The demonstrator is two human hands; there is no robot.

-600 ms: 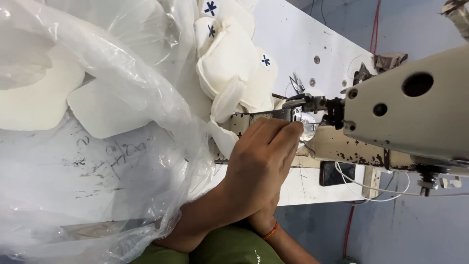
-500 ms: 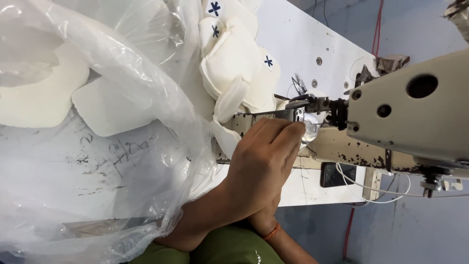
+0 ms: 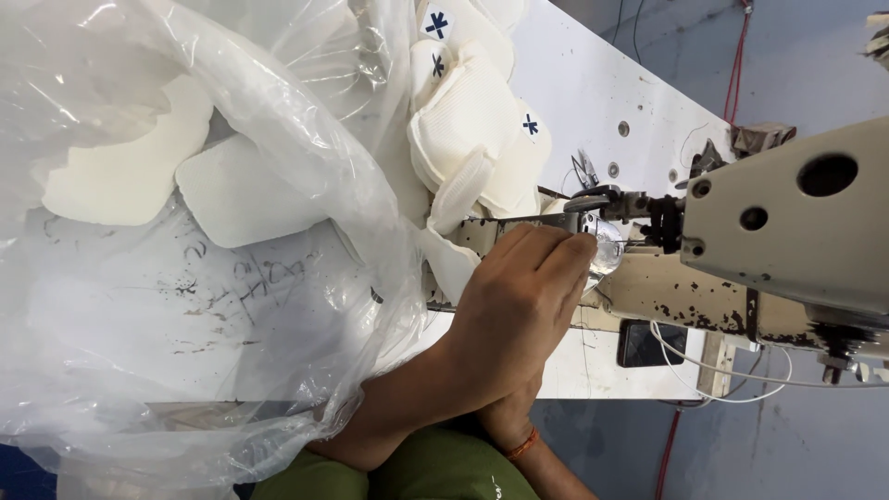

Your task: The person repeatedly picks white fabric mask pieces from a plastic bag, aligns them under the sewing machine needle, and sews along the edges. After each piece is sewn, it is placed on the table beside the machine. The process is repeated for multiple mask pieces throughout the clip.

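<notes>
Plastic bag point(image 3: 185, 278) and machine head point(image 3: 787, 222) hem the needle gap.

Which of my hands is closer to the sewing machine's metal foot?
Left. The left hand has its fingertips at the metal foot; the right hand lies beneath it, farther back, mostly hidden.

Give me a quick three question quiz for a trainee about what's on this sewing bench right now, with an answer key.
1. True or false: the left hand rests at the needle area of the sewing machine.
2. What covers the flat white pieces on the left of the table? A) a clear plastic bag B) a metal lid C) a cardboard box
3. What colour are the marks on the stacked cream fabric pieces?

Key
1. True; the right hand is mostly hidden under it.
2. A, the clear plastic bag.
3. Dark blue.
</notes>
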